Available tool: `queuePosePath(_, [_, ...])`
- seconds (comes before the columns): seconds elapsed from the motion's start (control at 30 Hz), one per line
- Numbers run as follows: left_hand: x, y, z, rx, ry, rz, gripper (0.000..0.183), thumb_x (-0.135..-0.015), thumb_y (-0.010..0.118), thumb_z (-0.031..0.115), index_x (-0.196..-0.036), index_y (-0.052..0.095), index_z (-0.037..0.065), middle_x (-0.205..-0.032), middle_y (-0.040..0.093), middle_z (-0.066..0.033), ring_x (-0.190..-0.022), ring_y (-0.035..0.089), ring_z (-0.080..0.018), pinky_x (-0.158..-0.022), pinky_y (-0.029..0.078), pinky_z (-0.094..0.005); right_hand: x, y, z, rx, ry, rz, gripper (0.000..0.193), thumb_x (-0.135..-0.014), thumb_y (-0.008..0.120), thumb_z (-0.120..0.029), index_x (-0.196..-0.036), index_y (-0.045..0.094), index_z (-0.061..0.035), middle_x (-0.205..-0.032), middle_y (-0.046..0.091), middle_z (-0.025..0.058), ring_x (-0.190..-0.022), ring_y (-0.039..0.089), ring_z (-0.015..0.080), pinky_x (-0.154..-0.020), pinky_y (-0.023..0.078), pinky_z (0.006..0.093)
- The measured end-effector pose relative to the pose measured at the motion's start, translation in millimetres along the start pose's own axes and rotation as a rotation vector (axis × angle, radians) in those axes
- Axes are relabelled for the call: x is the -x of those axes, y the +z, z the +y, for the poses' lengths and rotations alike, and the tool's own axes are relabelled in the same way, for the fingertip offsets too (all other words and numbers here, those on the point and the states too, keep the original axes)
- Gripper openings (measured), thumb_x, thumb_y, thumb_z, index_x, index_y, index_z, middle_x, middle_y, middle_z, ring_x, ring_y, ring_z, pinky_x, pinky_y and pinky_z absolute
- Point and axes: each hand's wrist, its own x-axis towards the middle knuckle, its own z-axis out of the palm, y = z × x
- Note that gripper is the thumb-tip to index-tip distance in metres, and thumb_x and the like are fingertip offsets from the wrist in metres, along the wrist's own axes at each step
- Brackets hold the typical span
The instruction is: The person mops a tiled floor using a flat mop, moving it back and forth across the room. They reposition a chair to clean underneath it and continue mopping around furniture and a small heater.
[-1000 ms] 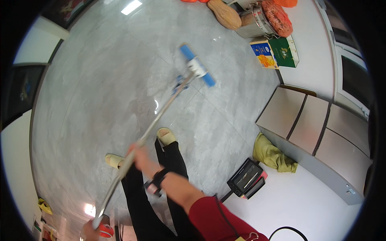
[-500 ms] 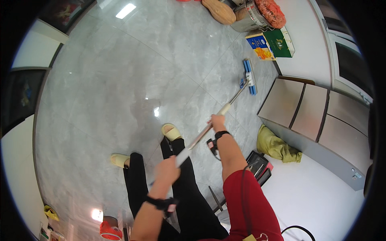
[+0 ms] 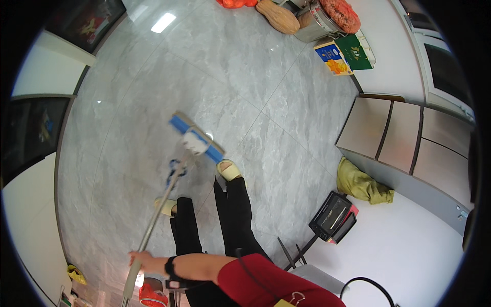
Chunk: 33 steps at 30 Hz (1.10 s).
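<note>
My right hand (image 3: 144, 261) is closed around the pole of a mop (image 3: 154, 219), with my forearm reaching across in front of my legs to the left. The pole slants up to a wide flat mop head (image 3: 180, 124) with blue strips and a white centre joint. That head is ahead of my feet, its right end close to the toe of my right slipper (image 3: 231, 171); whether it touches the floor I cannot tell. Part of my left slipper (image 3: 166, 206) shows beside the pole. My left hand is out of the picture.
Grey tiles cover the floor (image 3: 276, 153). Dark-fronted cabinets (image 3: 36, 128) line the left. On the right are a drawer unit (image 3: 365, 125), a green sack (image 3: 360, 181) and a black oven-like appliance (image 3: 332, 215). Cartons (image 3: 358, 53), a metal pot (image 3: 314, 23) and a squash (image 3: 279, 16) stand far right.
The mop head has swung from the far right to the middle, nearer my feet. My right hand has moved left and down with the pole. My left hand has left the view.
</note>
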Motion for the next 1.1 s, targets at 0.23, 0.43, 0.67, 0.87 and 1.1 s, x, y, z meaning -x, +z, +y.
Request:
queuePosePath(0.23, [59.7, -31.7, 52.0, -0.092, 0.003, -0.048, 0.031, -0.069, 0.065, 0.021, -0.095, 0.062, 0.004, -0.072, 0.062, -0.0174, -0.068, 0.059, -0.036, -0.06, 0.046, -0.0422, 60.9, 3.5, -52.6, 0.109, -0.066, -0.208, 0.015, -0.075, 0.062, -0.018, -0.076, 0.055, -0.0043, -0.068, 0.057, 0.0086, -0.06, 0.059, 0.0218, -0.058, 0.051, 0.0339])
queuePosePath(0.43, [46.5, -41.6, 285.4, 0.212, 0.565, -0.041, 0.033, -0.07, 0.066, 0.025, -0.095, 0.063, 0.003, -0.071, 0.062, -0.0167, -0.065, 0.059, -0.0323, -0.059, 0.047, -0.0399, 119.2, -121.7, -308.6, 0.202, -0.623, -0.079, 0.014, -0.075, 0.057, -0.013, -0.064, 0.055, -0.0041, -0.06, 0.054, 0.0089, -0.056, 0.056, 0.0211, -0.052, 0.046, 0.0338])
queuePosePath(0.67, [172.8, -57.3, 709.1, 0.399, 0.925, -0.317, 0.034, -0.07, 0.062, 0.023, -0.095, 0.059, 0.002, -0.09, 0.062, -0.0222, -0.084, 0.06, -0.0386, -0.073, 0.049, -0.0466, 307.1, -332.0, -626.1, 0.155, -1.285, 0.801, 0.021, -0.078, 0.063, -0.013, -0.078, 0.047, 0.0002, -0.055, 0.051, 0.0072, -0.043, 0.051, 0.0175, -0.036, 0.044, 0.0334])
queuePosePath(0.87, [237.6, -90.1, 808.5, 0.331, 1.233, -0.317, 0.028, -0.073, 0.058, 0.019, -0.091, 0.052, -0.002, -0.082, 0.061, -0.0239, -0.083, 0.06, -0.0402, -0.072, 0.047, -0.0472, 395.9, -410.1, -650.4, 0.164, -1.178, 0.986, 0.026, -0.077, 0.058, -0.006, -0.092, 0.041, 0.0077, -0.064, 0.05, 0.0141, -0.047, 0.054, 0.0247, -0.037, 0.047, 0.0386])
queuePosePath(1.1, [97.9, -97.6, 653.6, 0.334, 1.271, -0.008, 0.023, -0.071, 0.06, 0.019, -0.087, 0.051, 0.005, -0.076, 0.061, -0.0174, -0.073, 0.06, -0.0364, -0.065, 0.048, -0.0467, 265.2, -391.7, -568.6, 0.013, -1.114, 0.838, 0.028, -0.072, 0.059, 0.0, -0.093, 0.044, 0.0113, -0.069, 0.054, 0.0203, -0.051, 0.056, 0.0332, -0.045, 0.049, 0.0442])
